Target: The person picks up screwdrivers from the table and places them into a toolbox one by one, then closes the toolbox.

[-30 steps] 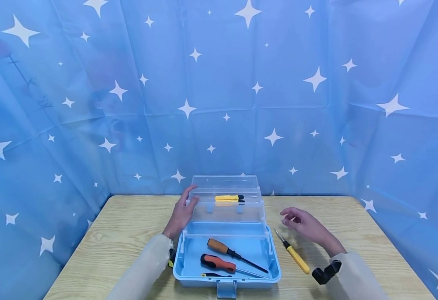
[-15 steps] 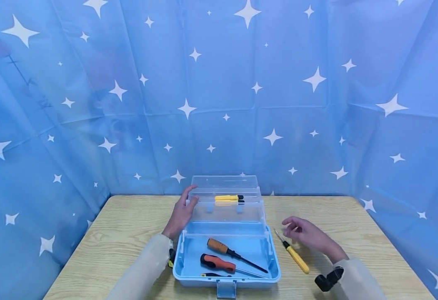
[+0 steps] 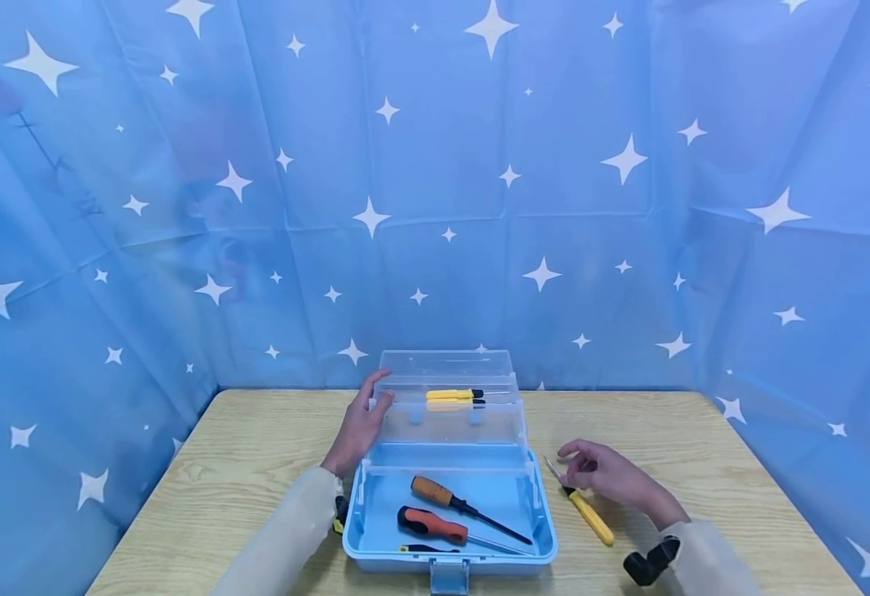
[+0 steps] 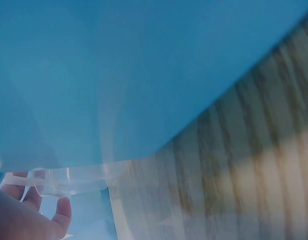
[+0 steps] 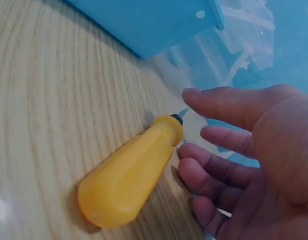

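A light-blue toolbox (image 3: pixel 494 564) stands unfolded on the table, its clear plastic trays (image 3: pixel 449 424) raised at the back. My left hand (image 3: pixel 356 429) holds the left edge of those trays, with thumb and fingers on either side of the clear plastic. Right of the box lies a screwdriver with a yellow handle (image 3: pixel 591 520), its tip pointing away from me. Over its shaft hovers my right hand (image 3: pixel 613 473), fingers loosely bent and holding nothing. In the right wrist view, thumb and fingertips are spread apart near the yellow screwdriver (image 5: pixel 129 180).
Inside the box lie a brown-handled screwdriver (image 3: pixel 435 490), a red-and-black screwdriver (image 3: pixel 442 526) and a small black-and-yellow tool (image 3: pixel 427 547). Yellow-handled screwdrivers (image 3: pixel 453 394) rest in a clear tray. A blue star-patterned curtain (image 3: pixel 435 165) surrounds the wooden table (image 3: pixel 256 447).
My right hand has come lower and nearer the yellow screwdriver's shaft. The left hand and the toolbox have stayed put.
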{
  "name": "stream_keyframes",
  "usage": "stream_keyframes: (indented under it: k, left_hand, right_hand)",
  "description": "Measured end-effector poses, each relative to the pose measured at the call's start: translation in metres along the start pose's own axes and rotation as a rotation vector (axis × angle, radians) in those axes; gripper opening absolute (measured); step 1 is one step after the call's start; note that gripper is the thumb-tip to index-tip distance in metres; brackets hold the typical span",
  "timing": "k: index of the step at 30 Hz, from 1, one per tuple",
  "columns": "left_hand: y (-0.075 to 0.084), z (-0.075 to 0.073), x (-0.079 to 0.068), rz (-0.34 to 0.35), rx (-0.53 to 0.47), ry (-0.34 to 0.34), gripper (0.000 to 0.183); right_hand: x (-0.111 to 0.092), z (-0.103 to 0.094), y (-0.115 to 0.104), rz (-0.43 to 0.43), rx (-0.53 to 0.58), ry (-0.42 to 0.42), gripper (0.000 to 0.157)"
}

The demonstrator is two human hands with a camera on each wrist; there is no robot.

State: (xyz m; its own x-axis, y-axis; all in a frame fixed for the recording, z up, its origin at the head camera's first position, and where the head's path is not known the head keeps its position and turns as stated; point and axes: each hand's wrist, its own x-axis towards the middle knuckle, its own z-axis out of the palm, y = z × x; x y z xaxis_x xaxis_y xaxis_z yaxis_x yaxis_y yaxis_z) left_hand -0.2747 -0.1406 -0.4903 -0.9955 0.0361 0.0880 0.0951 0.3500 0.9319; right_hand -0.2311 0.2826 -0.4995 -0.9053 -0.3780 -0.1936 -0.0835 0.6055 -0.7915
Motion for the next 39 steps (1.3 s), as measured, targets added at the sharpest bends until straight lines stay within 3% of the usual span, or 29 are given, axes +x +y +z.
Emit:
stream_keyframes:
  k: [8,39]
  left_hand:
    - [0.0002,-0.0002,-0.0003,0.000,-0.003,-0.001,0.050]
    - [0.0003,0.0007,0.0010,-0.011,-0.004,0.008,0.051]
  right_hand:
    - [-0.0029,0.0022,0.0003,-0.042,0.046,-0.034,0.043]
    - [-0.0001,0.0065,0.0000,-0.024,-0.005,-0.018,0.044]
